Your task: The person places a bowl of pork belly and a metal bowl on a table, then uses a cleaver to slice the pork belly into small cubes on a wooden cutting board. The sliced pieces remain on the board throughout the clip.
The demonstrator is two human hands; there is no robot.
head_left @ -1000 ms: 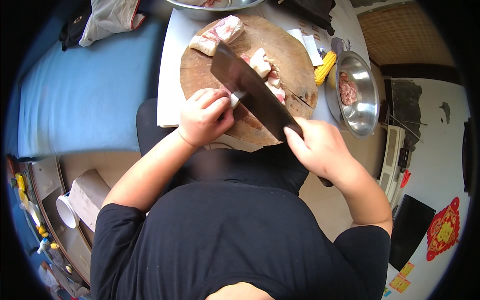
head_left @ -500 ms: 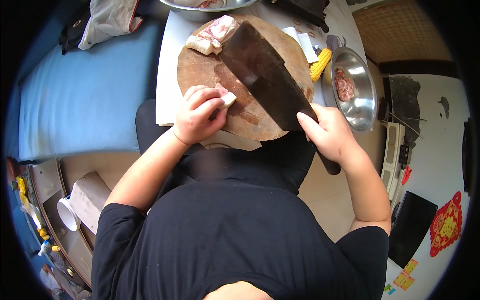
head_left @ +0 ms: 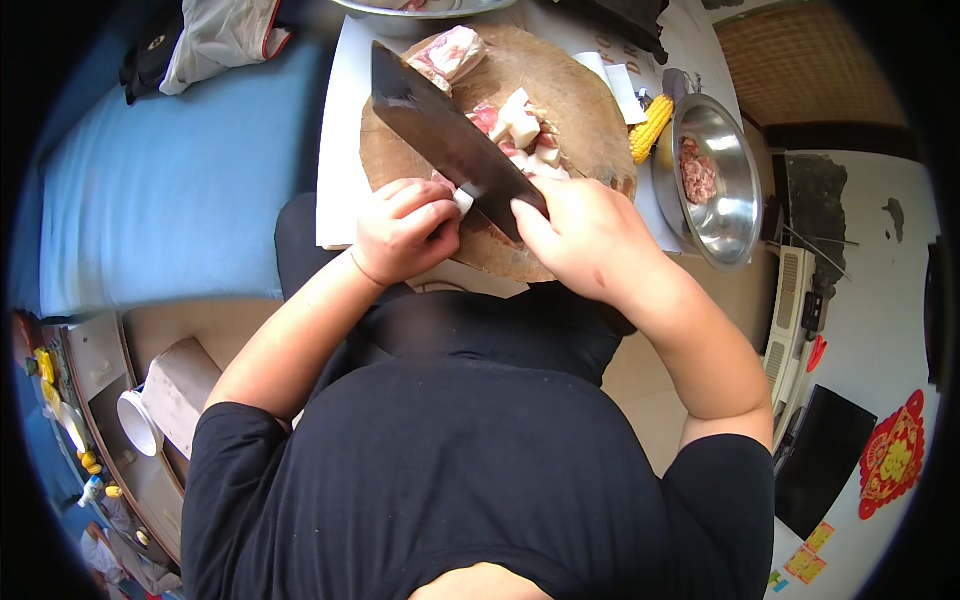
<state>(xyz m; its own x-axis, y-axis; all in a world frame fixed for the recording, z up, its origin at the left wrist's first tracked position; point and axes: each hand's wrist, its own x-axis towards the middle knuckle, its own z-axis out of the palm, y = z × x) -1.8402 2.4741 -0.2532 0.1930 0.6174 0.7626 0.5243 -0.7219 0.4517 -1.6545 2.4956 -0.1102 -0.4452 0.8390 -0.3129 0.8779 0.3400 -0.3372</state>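
My right hand is wrapped round the handle of a wide dark cleaver, whose blade slants up to the left across a round wooden chopping board. At the board's near left, my left hand has its curled fingers on a small piece of fatty pork, right beside the blade. Several cut pork chunks lie on the board past the blade's right side. A larger slab of pork rests at the far left of the board, partly hidden by the cleaver.
Right of the board stands a steel bowl holding minced meat. A yellow corn cob lies between them, near white paper. Another metal basin sits at the far edge. A blue-covered seat is to the left.
The cleaver and my right hand have moved left and the blade is now next to the pork piece in my left hand. Chunks that the blade had covered now show.
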